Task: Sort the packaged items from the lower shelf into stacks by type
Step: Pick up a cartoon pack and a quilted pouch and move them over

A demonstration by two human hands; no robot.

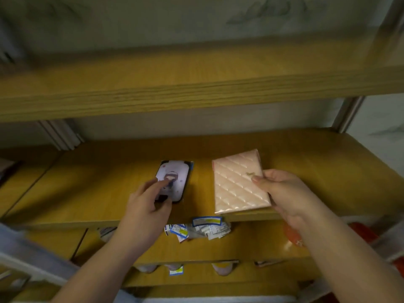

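Right hand (282, 193) pinches the pink pack (239, 182) at its right edge, thumb on top, fingers under; pack lies flat or nearly flat on the middle shelf (317, 162), near its front edge, can't tell if fully down. Left hand (142, 206) has fingers spread loose, fingertips on the card pack (173, 180), a dark-rimmed pack with a cartoon figure, flat on the same shelf; touching, not gripping it. The two packs sit near each other but apart, so judged as two separate stacks by type. Small packets (207, 229), white and blue, lie in a loose heap on the lower shelf (251, 248), just under the middle shelf's front lip, unsorted. Step in hand looks like placing the pink pack. To do it well: lay it flat and square to the shelf edge, keep the gap to the card pack so stacks don't merge, push it back a bit from the lip so it won't tip off, let go only when it rests fully. Left hand can steady the card pack meanwhile. View is blurred, print unreadable.
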